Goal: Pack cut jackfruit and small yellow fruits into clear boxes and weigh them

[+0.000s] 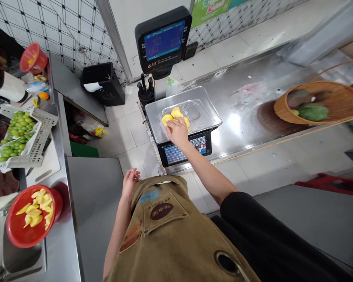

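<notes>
My right hand [177, 132] reaches over the weighing scale [191, 147], its fingers curled on a piece of yellow fruit [176, 112] that looks like jackfruit. Several such pieces sit in the left part of a clear plastic tray [197, 109], which rests on the scale's metal pan [211, 112]. Part of the fruit is hidden under my fingers. Low beside my apron hangs my left hand [131, 181], empty, with its fingers loosely bent and apart. The scale's lit display [164, 41] stands behind the pan.
A red basin [57, 207] of yellow fruit stands by the sink on the left counter, below a white crate [48, 117] of green grapes. Right of the scale, a wicker basket [339, 105] holds fruit on the steel counter. A black bin [101, 84] stands on the floor.
</notes>
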Available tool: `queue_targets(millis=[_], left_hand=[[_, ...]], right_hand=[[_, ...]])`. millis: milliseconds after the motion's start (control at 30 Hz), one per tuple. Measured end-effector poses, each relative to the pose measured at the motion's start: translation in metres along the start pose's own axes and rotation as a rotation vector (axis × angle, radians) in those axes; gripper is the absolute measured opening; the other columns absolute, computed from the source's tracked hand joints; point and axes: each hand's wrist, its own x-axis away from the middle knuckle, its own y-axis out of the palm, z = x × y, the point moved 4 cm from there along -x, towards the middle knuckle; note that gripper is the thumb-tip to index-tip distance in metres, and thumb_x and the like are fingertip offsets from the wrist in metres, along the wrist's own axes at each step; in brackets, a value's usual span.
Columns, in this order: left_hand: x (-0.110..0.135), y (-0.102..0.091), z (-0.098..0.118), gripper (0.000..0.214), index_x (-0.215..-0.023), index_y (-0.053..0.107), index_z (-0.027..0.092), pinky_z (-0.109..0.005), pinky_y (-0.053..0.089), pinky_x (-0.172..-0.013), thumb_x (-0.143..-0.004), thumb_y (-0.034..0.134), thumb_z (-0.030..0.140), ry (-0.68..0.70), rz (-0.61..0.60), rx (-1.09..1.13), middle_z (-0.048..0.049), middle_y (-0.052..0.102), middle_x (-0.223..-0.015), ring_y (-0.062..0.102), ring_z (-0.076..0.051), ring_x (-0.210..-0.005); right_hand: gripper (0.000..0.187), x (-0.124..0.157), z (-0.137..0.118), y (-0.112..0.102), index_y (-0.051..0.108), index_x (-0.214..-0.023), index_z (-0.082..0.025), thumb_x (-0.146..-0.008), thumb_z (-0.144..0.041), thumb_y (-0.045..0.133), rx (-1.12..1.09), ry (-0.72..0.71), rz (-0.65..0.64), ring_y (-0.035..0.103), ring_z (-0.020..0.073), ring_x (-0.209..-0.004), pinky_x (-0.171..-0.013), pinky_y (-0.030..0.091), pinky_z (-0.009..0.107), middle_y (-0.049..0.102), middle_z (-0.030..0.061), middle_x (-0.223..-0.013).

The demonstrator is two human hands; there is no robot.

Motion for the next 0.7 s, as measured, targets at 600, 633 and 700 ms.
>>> queue_targets(millis=[600, 633, 700], left_hand=[[-0.022, 0.041, -0.015, 0.061, -0.099, 0.072, 0.019, -0.026, 0.049, -0.070, -0.062, 0.095, 0.061, -0.012, -0.132, 0.051, -0.0034, 0.074, -0.087, 0.066, -0.013, -0.072], [-0.022, 0.044, -0.016, 0.062, -0.099, 0.072, 0.018, -0.026, 0.049, -0.070, -0.060, 0.095, 0.061, -0.013, -0.137, 0.057, -0.0033, 0.074, -0.087, 0.066, -0.013, -0.072], [-0.024, 0.049, -0.017, 0.062, -0.098, 0.073, 0.018, -0.026, 0.049, -0.069, -0.059, 0.096, 0.060, -0.015, -0.148, 0.066, -0.0034, 0.074, -0.086, 0.065, -0.013, -0.072]], right_hand=[[0.029, 0.000, 0.033, -0.024, 0.089, -0.113, -0.020, -0.105, -0.024, 0.061, 0.169, -0.050, -0.034, 0.053, 0.0395, -0.146, -0.126, 0.042, 0.065, 0.083, 0.0122, -0.129], [0.030, 0.000, 0.034, -0.026, 0.089, -0.114, -0.020, -0.105, -0.024, 0.061, 0.179, -0.044, -0.038, 0.053, 0.0397, -0.146, -0.127, 0.042, 0.066, 0.082, 0.0130, -0.129], [0.031, -0.002, 0.034, -0.032, 0.089, -0.114, -0.018, -0.106, -0.026, 0.060, 0.197, -0.041, -0.048, 0.053, 0.0405, -0.148, -0.128, 0.042, 0.066, 0.081, 0.0146, -0.132]])
